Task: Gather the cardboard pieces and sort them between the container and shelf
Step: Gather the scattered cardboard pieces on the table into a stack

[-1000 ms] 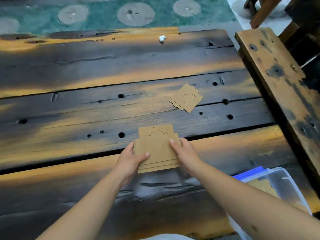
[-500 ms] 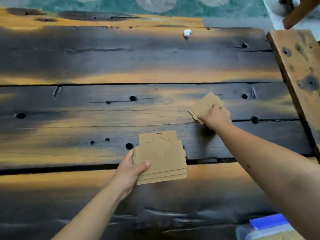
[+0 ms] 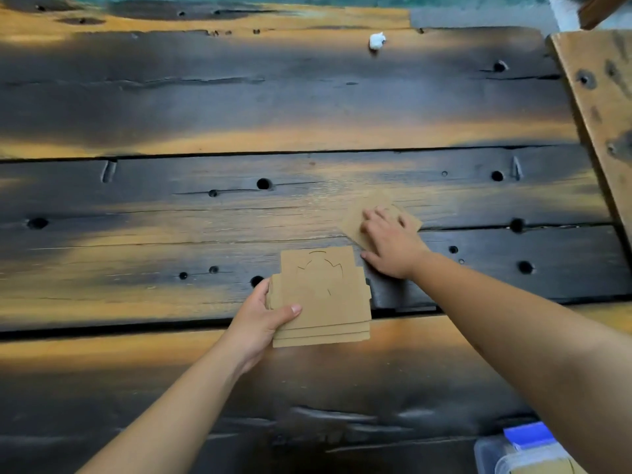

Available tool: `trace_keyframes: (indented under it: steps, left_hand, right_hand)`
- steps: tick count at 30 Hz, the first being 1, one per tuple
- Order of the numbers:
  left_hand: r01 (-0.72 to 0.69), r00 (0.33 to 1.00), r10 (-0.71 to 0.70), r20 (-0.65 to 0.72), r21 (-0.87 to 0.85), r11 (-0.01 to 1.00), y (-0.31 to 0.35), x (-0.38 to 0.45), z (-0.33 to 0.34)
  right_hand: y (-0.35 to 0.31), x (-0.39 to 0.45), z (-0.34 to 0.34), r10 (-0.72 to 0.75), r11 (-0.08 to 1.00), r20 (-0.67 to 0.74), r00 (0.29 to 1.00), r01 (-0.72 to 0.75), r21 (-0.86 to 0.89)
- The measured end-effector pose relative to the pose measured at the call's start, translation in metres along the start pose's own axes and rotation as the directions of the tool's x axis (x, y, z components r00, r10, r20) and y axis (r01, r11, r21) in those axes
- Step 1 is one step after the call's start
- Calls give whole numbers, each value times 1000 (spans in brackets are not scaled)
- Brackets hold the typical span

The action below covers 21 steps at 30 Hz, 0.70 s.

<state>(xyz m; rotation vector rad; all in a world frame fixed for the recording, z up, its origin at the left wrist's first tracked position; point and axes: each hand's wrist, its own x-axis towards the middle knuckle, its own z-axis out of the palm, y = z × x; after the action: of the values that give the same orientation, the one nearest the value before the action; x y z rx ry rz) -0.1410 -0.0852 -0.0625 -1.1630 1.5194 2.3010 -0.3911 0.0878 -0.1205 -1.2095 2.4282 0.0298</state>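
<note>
My left hand (image 3: 261,319) holds a stack of brown cardboard pieces (image 3: 325,302) by its left edge, just above the dark wooden table (image 3: 205,114); the top piece has curved cut lines. A little up and to the right, my right hand (image 3: 393,244) lies flat on a loose cardboard piece (image 3: 354,218) on the table, fingers spread over it, thumb off its near edge. Most of that piece is hidden under the hand. The clear plastic container (image 3: 492,455) with a blue clip shows at the bottom right corner.
A slanted wooden plank (image 3: 602,107) runs along the right edge. A small white lump (image 3: 377,40) lies near the table's far edge. The boards have several round holes and a dark gap crossing under the stack. Green patterned floor shows beyond the table.
My right hand left the stack, reached to the loose piece and now drags it toward the stack. My left hand alone keeps the stack. The camera tilted forward.
</note>
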Motion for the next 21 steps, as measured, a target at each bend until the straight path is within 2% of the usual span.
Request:
trace_keyframes:
  steps: [2, 4, 6, 8, 10, 12, 17, 21]
  left_hand:
    - [5, 1000, -5, 8, 6, 1000, 0, -5, 1]
    - [16, 1000, -17, 18, 23, 1000, 0, -7, 3]
    - [23, 1000, -23, 19, 31, 999, 0, -10, 4]
    - [26, 999, -27, 19, 35, 999, -2, -13, 5]
    - [24, 1000, -25, 14, 41, 999, -3, -14, 6]
    - [24, 1000, -24, 5, 49, 999, -5, -14, 6]
    - [22, 1000, -22, 0, 31, 999, -8, -12, 4]
    - [14, 1000, -14, -3, 21, 1000, -9, -13, 1]
  right_hand:
    - [-3, -11, 4, -145, 988, -10, 989, 144, -52]
    - [-2, -14, 6, -146, 986, -12, 989, 145, -79]
    - [-2, -15, 2, 20, 1000, 14, 1000, -20, -21]
    - [0, -13, -4, 188, 979, 87, 978, -194, 68]
    - [3, -10, -7, 229, 969, 154, 961, -241, 63]
    - [5, -10, -7, 196, 980, 139, 971, -199, 11]
    - [12, -24, -6, 77, 994, 1, 997, -76, -80]
    - [12, -46, -17, 115, 993, 2, 993, -115, 5]
